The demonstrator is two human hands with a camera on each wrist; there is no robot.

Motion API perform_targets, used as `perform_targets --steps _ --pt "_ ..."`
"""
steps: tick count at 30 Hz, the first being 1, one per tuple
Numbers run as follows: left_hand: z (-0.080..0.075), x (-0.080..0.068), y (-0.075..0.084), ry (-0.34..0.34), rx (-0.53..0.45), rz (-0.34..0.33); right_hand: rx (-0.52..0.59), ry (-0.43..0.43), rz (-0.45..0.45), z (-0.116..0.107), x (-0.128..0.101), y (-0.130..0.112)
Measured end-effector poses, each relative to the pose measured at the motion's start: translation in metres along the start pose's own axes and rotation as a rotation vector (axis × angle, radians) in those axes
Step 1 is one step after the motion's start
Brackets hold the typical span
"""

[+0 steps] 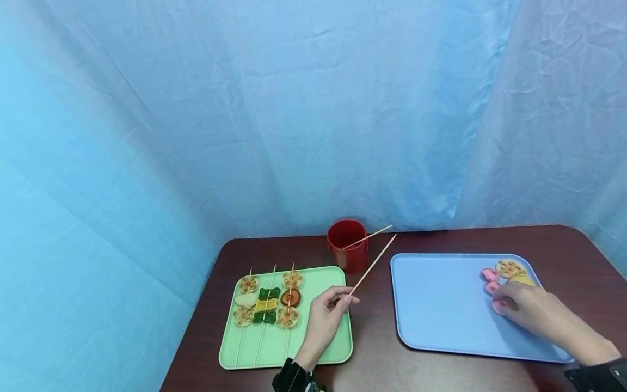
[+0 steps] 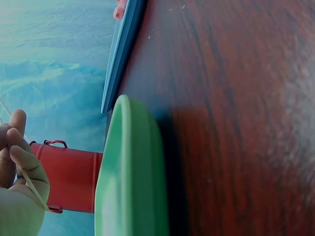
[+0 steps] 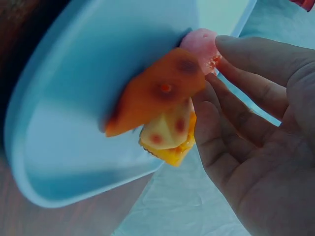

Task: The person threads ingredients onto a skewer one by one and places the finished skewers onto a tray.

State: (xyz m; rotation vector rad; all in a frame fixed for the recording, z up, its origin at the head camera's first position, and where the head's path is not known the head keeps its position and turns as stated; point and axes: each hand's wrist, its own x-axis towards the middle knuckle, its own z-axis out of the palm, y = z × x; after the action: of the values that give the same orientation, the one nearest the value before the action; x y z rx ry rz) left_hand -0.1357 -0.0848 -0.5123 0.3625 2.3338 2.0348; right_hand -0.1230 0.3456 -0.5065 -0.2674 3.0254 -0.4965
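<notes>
A thin wooden skewer (image 1: 374, 264) is pinched in my left hand (image 1: 325, 316), its tip slanting up and right. That hand is over the right part of the green tray (image 1: 323, 354). Over the right side of the blue tray (image 1: 441, 305), my right hand (image 1: 534, 310) pinches a round pink toy food piece (image 3: 199, 46) between thumb and fingers. Close by lie two more pink pieces (image 1: 490, 274), a lotus root slice (image 1: 510, 269) and a yellow piece (image 1: 523, 280). The right wrist view also shows an orange piece (image 3: 157, 93) and a pale, red-spotted piece (image 3: 167, 130).
Three loaded skewers (image 1: 266, 306) lie on the green tray, carrying lotus slices, green and yellow pieces, a white piece and a brown round one. Behind it stands a red bucket (image 1: 350, 256) with a skewer (image 1: 379, 232) leaning out. Blue cloth (image 1: 313, 120) hangs behind the dark wooden table (image 1: 372, 365).
</notes>
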Motion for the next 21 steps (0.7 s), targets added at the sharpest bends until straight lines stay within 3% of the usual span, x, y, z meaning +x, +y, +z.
perform_targets --steps 14,21 --pt "0.0008 -0.0028 -0.0009 0.024 -0.018 -0.017 -0.046 -0.003 0.027 0.0063 -0.0019 -0.0040" --pt "0.0003 -0.0041 -0.0029 0.046 -0.002 -0.001 -0.008 0.083 0.000 0.0051 -0.0028 -0.0091"
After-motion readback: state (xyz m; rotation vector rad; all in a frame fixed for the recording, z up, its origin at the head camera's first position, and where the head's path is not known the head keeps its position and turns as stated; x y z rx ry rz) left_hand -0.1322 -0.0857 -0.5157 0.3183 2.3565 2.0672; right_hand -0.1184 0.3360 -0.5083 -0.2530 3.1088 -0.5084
